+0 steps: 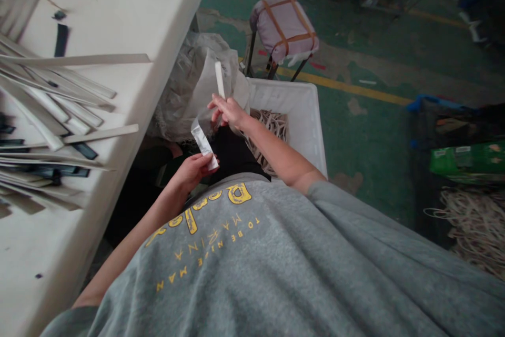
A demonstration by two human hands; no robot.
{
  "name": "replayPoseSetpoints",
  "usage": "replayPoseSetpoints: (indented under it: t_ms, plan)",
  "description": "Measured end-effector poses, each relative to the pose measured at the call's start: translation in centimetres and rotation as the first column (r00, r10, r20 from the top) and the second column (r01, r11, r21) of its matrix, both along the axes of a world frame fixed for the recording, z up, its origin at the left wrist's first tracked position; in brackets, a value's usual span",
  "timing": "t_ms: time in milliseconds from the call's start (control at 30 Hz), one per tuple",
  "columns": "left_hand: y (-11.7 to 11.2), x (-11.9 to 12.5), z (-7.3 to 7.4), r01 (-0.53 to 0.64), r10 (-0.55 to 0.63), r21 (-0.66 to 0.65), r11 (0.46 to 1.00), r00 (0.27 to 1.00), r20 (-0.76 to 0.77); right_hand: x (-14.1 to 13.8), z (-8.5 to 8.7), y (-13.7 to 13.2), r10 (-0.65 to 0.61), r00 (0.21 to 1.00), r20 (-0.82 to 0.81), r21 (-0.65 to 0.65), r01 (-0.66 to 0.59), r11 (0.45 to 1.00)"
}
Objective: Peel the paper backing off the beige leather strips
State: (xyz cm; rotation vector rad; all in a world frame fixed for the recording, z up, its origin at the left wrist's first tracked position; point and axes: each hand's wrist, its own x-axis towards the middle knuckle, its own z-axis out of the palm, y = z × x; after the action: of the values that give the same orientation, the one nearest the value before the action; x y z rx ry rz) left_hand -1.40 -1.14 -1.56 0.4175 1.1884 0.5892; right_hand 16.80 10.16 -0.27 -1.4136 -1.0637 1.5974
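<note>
In front of my shirt, my left hand point(194, 170) is closed, thumb and fingers pinching a crinkled white strip point(202, 142) that looks like paper or film. The upper end of that strip bends over toward my right hand point(229, 112). My right hand is closed round a flat off-white band point(220, 78), whose end sticks up past the fingers. Whether the two strips join is too unclear to tell. Below and beside my right hand, coiled off-white bands point(275, 125) lie in a white plastic bin point(305, 116).
On the left, a white table point(130, 6) bears loose off-white strips point(51, 100) and dark pieces point(61, 40). A whitish woven sack point(189, 82) slumps beside it. Beyond the bin stands a padded stool point(286, 27). Far right lie a green package point(469, 162) and heaped bands point(479, 226).
</note>
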Motion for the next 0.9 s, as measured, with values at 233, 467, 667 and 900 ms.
replayPoseSetpoints:
  t_ms: [233,467,667,900]
  plan:
    - [2.6,1.9,0.5,-0.268,0.273,-0.1,0.958,0.961,0.048,4.0,1.4,-10.4,0.434,0.901,0.016,-0.188,-0.423,0.886]
    - [4.0,4.2,0.3,-0.31,0.311,-0.025,0.95,0.944,0.111,3.6,1.5,-15.3,0.583,0.811,0.052,-0.21,-0.562,0.8]
    - [4.0,5.1,1.1,-0.284,0.28,0.019,0.959,0.951,0.129,3.2,0.7,-15.0,0.548,0.836,-0.014,-0.24,-0.535,0.81]
    - [2.8,5.1,1.3,-0.259,0.256,-0.004,0.966,0.953,0.163,3.4,-0.2,-14.3,0.543,0.822,-0.171,-0.329,-0.567,0.755]
